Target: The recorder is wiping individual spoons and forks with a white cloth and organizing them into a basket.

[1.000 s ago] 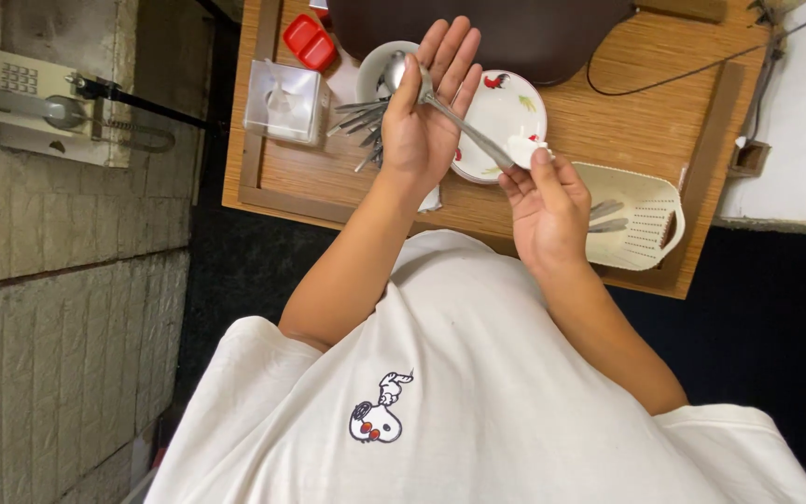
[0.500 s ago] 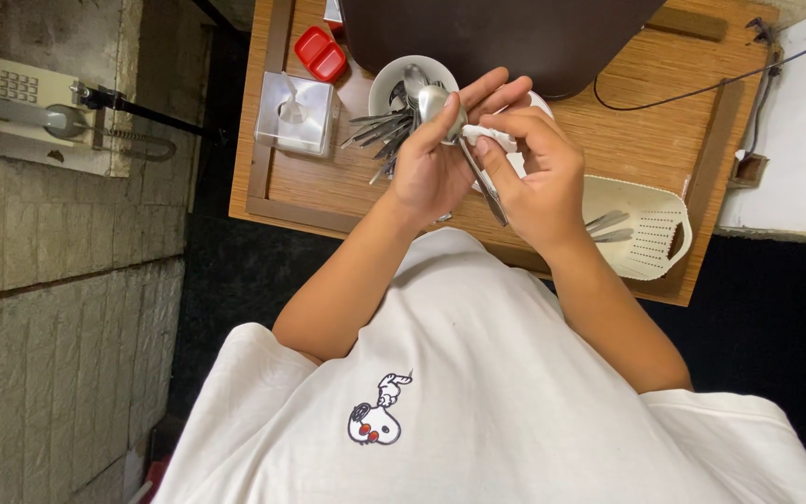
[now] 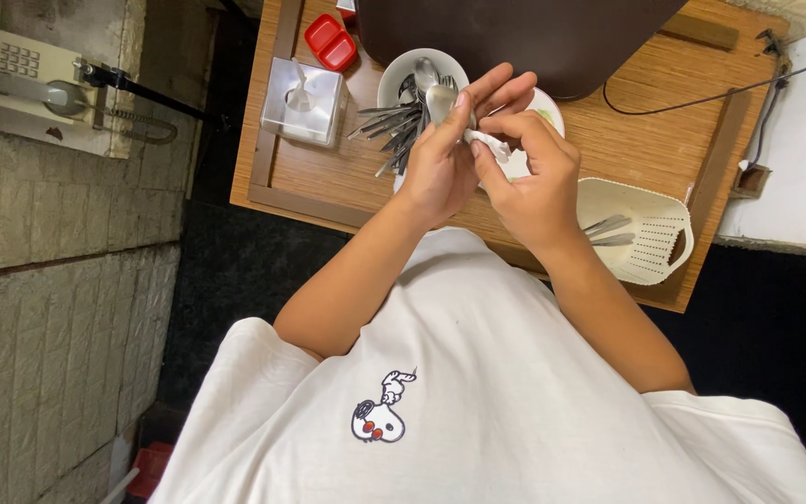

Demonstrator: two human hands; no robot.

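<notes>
My left hand [image 3: 437, 168] is closed around a metal spoon [image 3: 440, 99], whose bowl sticks up above my fingers. Pressed against the left hand, my right hand [image 3: 535, 187] pinches a small white cloth [image 3: 493, 145] against the spoon's handle. Both hands hover over a wooden table [image 3: 328, 182]. Just behind them stands a white bowl [image 3: 401, 73] filled with several pieces of cutlery. A white patterned plate [image 3: 546, 110] lies partly hidden under my right hand.
A cream slotted basket [image 3: 653, 238] with cutlery sits at the table's right. A clear box [image 3: 302, 101] and a red container [image 3: 330, 41] stand at the left, a large dark brown object [image 3: 515, 33] at the back. A wall telephone [image 3: 20, 89] hangs far left.
My left hand, flat and spread a second ago, has closed on the spoon. The right hand has come in against it with the cloth, and the spoon has turned more upright.
</notes>
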